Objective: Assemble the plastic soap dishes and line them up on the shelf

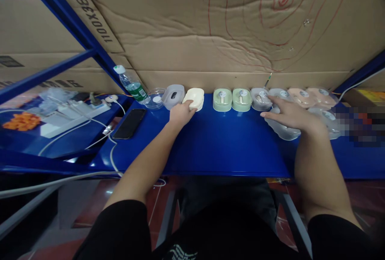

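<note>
My left hand [180,114] is closed on the near left edge of a cream plastic box [197,94], which looks like several shallow pieces stacked. Left of it sits a grey plastic box [173,96] with a dark oval slot. My right hand [290,112] is open, fingers stretched and thumb apart, above a clear plastic lid [282,128]; whether it touches the lid I cannot tell. Near its fingertips stands a grey lidded box [260,101] with a round label. Two green lidded boxes [222,105] stand between my hands.
Pink lidded boxes [303,98] and more grey ones line the back right. On the left are a water bottle [135,87], a clear round container [155,103] and a black phone [130,123]. White cables hang by the left edge; cardboard [168,19] walls the back of the blue table [222,147].
</note>
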`<state>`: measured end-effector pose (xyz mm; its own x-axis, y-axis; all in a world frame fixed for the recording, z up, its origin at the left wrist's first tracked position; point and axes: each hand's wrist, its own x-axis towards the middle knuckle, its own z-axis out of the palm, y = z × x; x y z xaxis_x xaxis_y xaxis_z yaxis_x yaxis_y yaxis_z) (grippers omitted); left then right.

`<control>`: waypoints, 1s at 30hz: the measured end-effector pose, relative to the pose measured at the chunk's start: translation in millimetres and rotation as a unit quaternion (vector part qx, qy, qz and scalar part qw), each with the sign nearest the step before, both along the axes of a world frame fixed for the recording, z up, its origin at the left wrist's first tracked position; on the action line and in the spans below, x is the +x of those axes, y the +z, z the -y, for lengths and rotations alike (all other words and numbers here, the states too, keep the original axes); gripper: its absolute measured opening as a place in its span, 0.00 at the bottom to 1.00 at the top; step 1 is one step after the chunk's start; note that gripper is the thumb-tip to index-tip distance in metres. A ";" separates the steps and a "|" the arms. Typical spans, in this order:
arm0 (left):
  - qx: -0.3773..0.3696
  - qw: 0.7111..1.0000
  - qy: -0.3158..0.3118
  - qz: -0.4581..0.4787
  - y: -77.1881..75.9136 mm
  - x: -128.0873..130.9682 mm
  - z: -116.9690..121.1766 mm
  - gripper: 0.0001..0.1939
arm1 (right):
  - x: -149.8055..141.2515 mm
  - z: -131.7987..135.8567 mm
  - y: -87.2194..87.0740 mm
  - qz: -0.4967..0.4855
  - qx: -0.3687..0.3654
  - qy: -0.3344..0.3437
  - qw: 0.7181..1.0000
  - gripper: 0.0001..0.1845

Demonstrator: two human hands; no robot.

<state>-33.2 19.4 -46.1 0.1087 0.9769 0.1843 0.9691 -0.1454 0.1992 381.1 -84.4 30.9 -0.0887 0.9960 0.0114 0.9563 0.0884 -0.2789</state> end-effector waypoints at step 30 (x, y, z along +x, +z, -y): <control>0.103 0.887 -0.427 0.145 2.1 12.0 30.7 0.43 | -82.0 -13.3 -66.6 -0.129 0.073 0.273 0.950 0.56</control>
<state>-21.2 -11.3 -44.0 0.7114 0.5035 0.4904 0.4011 -0.8638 0.3050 299.2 -71.2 -35.7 -0.5678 0.7881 0.2378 0.6582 0.6081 -0.4437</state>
